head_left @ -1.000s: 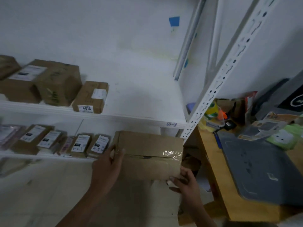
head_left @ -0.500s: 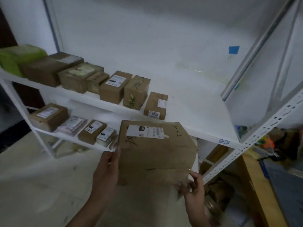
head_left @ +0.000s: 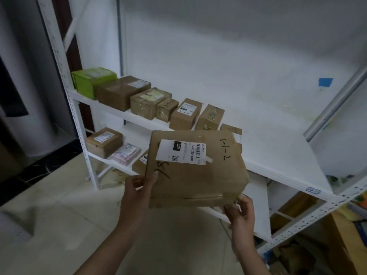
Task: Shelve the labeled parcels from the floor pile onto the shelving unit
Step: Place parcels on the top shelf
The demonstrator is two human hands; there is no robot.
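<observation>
A: So, how many parcels are in the hands?

B: One. It's a brown cardboard parcel [head_left: 196, 181], broad face up, held in the air in front of the shelving unit [head_left: 91, 171] and above the floor [head_left: 59, 215]. It rests on no board.

A: And the hands?

B: Two, both gripping it. The left hand [head_left: 135, 189] grips the left edge with the thumb over the top face. The right hand [head_left: 241, 213] pinches the near right corner with curled fingers.

A: Anything on the top face?

B: One white label [head_left: 181, 152] with a barcode and "220", and black marker writing in two spots.

A: What sits on the shelves?

B: On the upper shelf [head_left: 278, 151] there are seven in a row at the left end. That's one green box [head_left: 93, 81] by the post, then six brown boxes [head_left: 185, 114], the last half hidden behind the held parcel. On the lower shelf [head_left: 111, 163] I count one brown box [head_left: 104, 141] with a label, one flat pale packet [head_left: 126, 154] just beside it, and one more box that is mostly covered. I cannot tell whether others lie behind it.

A: Anything else?

B: One patch of blue tape [head_left: 325, 82] on the wall [head_left: 218, 56], and one small blue-edged tag [head_left: 313, 190] on the upper shelf's front lip.
</observation>
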